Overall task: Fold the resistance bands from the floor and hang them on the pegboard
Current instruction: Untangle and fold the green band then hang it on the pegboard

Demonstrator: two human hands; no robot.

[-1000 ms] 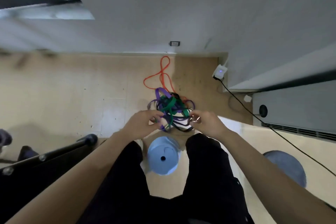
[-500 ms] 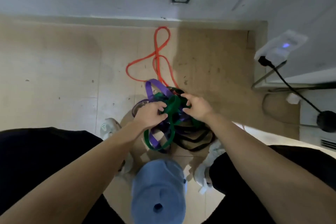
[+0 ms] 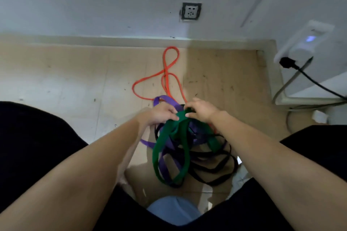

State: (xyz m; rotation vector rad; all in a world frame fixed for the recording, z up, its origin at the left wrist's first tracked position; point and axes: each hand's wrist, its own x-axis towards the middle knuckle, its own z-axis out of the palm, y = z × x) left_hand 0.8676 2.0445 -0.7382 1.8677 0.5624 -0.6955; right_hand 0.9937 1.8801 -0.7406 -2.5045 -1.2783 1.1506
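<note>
Beige tiled floor (image 3: 65,84), scuffed; on it an orange band (image 3: 165,77) looped toward the wall, beside tangled green (image 3: 170,148), purple (image 3: 148,143) and black bands (image 3: 216,170)

Tangled green, purple, black, orange bands (image 3: 172,148)

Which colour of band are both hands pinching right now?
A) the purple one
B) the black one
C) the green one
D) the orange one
C: the left hand and right hand both pinch the top of the green band, lifting it from the pile, while the orange band lies untouched on the floor beyond.
</note>
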